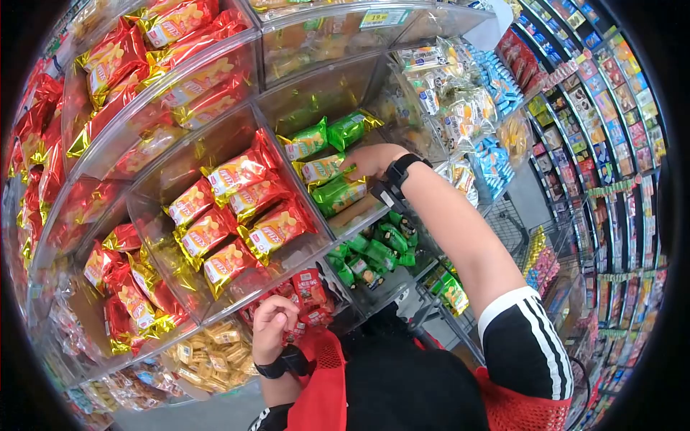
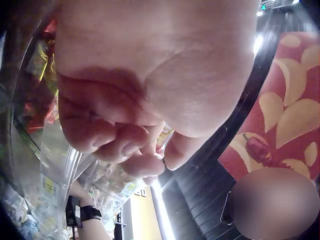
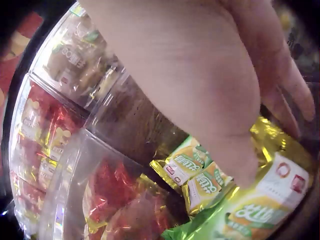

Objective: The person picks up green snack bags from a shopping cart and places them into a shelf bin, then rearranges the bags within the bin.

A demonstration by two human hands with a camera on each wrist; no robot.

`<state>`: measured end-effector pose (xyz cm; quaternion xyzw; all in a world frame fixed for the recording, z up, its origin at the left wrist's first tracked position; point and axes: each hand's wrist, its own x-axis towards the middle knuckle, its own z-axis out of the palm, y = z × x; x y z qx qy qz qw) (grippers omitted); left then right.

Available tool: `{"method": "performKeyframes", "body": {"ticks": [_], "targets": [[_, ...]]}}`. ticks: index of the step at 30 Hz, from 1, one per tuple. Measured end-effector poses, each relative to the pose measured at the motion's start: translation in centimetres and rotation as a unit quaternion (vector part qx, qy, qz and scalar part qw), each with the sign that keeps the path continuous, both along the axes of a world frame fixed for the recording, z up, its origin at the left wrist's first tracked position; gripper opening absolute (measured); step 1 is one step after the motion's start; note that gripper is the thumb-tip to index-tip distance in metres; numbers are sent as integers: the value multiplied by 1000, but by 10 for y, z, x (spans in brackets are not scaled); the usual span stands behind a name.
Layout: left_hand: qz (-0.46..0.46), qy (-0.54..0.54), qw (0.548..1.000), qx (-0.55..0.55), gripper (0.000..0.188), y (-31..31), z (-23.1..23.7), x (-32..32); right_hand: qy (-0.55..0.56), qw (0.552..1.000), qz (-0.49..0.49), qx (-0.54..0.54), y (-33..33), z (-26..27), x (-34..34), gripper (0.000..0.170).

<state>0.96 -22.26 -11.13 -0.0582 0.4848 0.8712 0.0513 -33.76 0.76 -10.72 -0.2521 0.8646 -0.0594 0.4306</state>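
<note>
My right hand (image 1: 370,161) reaches down into a clear bin of green snack packets. In the right wrist view its thumb lies on a green packet (image 3: 265,205) with a gold end, and the fingers are at the far side, pinching it. Other green packets (image 1: 305,140) lie close by in the same bin; the right fingertips are partly hidden in the head view. My left hand (image 1: 273,327) is raised in front of the lower bins, fingers loosely curled and holding nothing. Beside it are small red packets (image 1: 310,287).
Clear dividers separate the green packets from a bin of red packets (image 1: 241,172) on the left. Below are dark green packets (image 1: 388,244) and yellow-wrapped snacks (image 1: 212,352). White-and-clear packets (image 1: 460,108) fill bins at the right. A wire cart (image 1: 503,223) and tall stocked shelves (image 1: 618,144) stand beyond.
</note>
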Motion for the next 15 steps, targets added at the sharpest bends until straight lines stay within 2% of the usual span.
{"method": "performKeyframes", "body": {"ticks": [2, 3, 6, 9, 10, 11, 13, 15], "targets": [[4, 6, 1000, -2, 35, 0, 1, 0, 74, 995, 69, -15, 11, -34, -21, 48], [7, 9, 1000, -2, 35, 0, 0, 0, 111, 988, 104, -23, 7, -30, -24, 47], [8, 7, 1000, 6, 35, -1, -4, 3, 96, 995, 3, 21, 1, -14, -34, 44], [7, -7, 1000, 1, 34, -1, -2, 4, 108, 993, 3, -55, 4, -31, -49, 42], [6, -6, 1000, 1, 34, -1, -3, 5, 123, 989, 50, -67, 0, -35, -56, 42], [6, -5, 1000, 1, 34, 0, -4, 5, 118, 987, 53, -100, -1, -40, -58, 42], [3, -4, 1000, -7, 34, -1, -4, 2, 109, 978, 58, -166, -10, -31, -57, 42], [-1, -9, 1000, -23, 34, -2, -3, 0, 112, 981, 87, -133, -20, -29, -54, 48]]}}
